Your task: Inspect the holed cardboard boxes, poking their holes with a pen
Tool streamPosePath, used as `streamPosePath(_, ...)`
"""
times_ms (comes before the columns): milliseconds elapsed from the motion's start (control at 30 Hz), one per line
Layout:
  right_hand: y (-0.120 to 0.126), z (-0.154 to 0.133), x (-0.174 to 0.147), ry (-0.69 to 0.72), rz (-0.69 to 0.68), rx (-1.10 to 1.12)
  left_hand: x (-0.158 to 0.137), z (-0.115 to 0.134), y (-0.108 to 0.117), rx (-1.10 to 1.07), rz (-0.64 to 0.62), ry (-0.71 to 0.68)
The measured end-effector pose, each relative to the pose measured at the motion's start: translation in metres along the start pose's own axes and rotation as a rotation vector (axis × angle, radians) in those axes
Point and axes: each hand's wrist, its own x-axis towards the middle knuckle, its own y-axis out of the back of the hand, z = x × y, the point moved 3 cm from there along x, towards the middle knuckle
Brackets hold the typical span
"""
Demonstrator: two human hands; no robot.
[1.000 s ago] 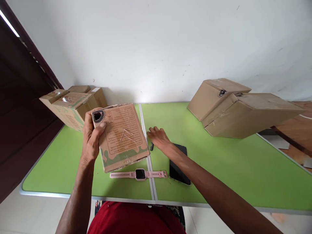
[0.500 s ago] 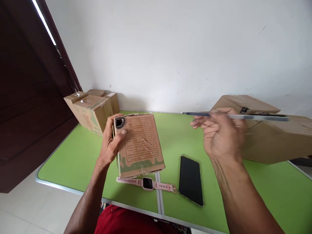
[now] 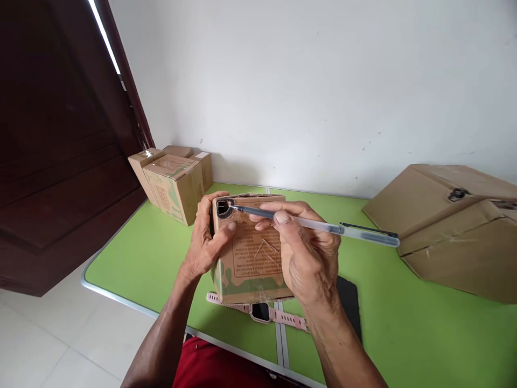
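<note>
My left hand (image 3: 208, 242) grips the left side of a small printed cardboard box (image 3: 248, 264), held tilted above the green table (image 3: 157, 253). A black-edged hole (image 3: 223, 208) sits at the box's top left corner. My right hand (image 3: 307, 253) holds a clear pen (image 3: 323, 226), and its tip touches the hole's edge. A pink smartwatch (image 3: 274, 313) lies flat under the box near the table's front edge. A black phone (image 3: 350, 307) lies beside it, partly hidden by my right wrist.
A stack of small printed cartons (image 3: 173, 180) stands at the table's back left by a dark wooden door (image 3: 60, 145). Two large plain cartons (image 3: 452, 226) lean at the back right. A white wall runs behind the table.
My right hand picked the pen up from the table, lifted it, then brought its tip to the hole in the box. The view shifted left.
</note>
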Motion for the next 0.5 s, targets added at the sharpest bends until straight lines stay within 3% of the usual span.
streamPosePath(500,-0.01,-0.01,-0.007,0.075,-0.077,-0.306,-0.008,-0.004,0.005,0.012,-0.016,-0.004)
